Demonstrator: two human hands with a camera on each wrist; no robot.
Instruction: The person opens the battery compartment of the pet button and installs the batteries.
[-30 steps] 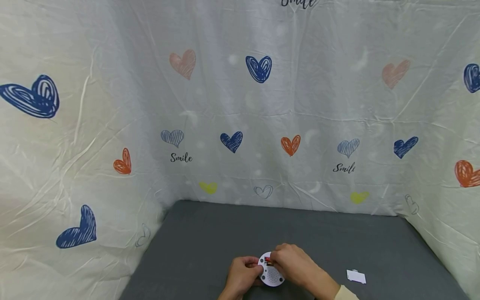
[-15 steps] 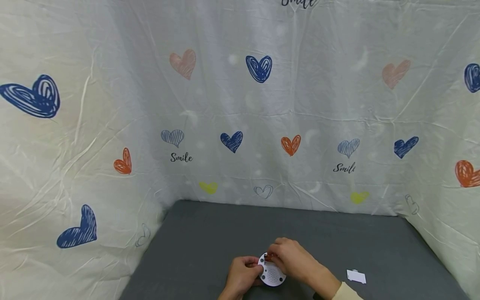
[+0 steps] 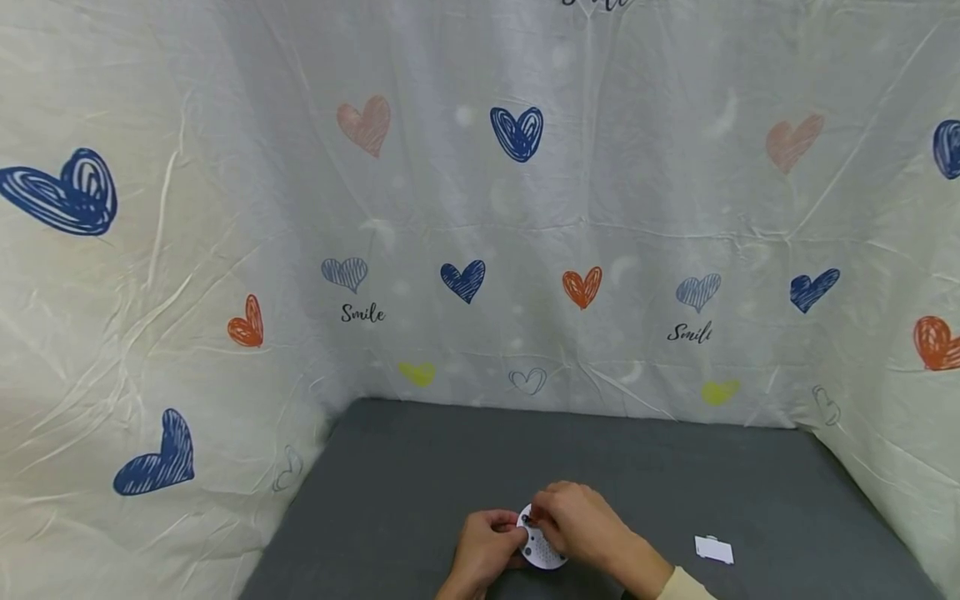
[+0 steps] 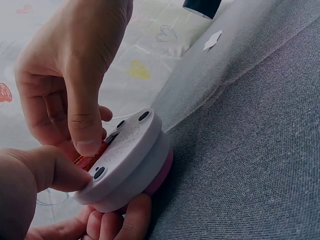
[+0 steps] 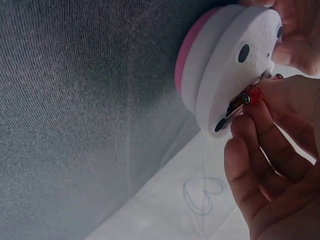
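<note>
A round white device [image 3: 542, 550] with a pink base stands tilted, its perforated, dark-footed face showing a battery compartment. My left hand [image 3: 483, 550] grips its rim; in the left wrist view the thumb lies on the face and fingers curl beneath the device [image 4: 132, 155]. My right hand [image 3: 585, 525] pinches a red battery [image 5: 252, 94] between thumb and fingers, at the compartment of the device [image 5: 255, 55]. Another battery end [image 5: 279, 77] shows just beyond the thumb. How far either battery sits in the compartment is partly hidden by the fingers.
A small white cover [image 3: 714, 549] lies on the dark grey tabletop [image 3: 420, 467], right of my right hand. A white curtain [image 3: 630, 200] printed with hearts stands behind and at both sides. A dark cylindrical thing [image 4: 202, 7] shows at the top of the left wrist view.
My right hand rose slightly off the compartment and then came down a little, now with a battery pinched at it. My left hand keeps its grip on the device.
</note>
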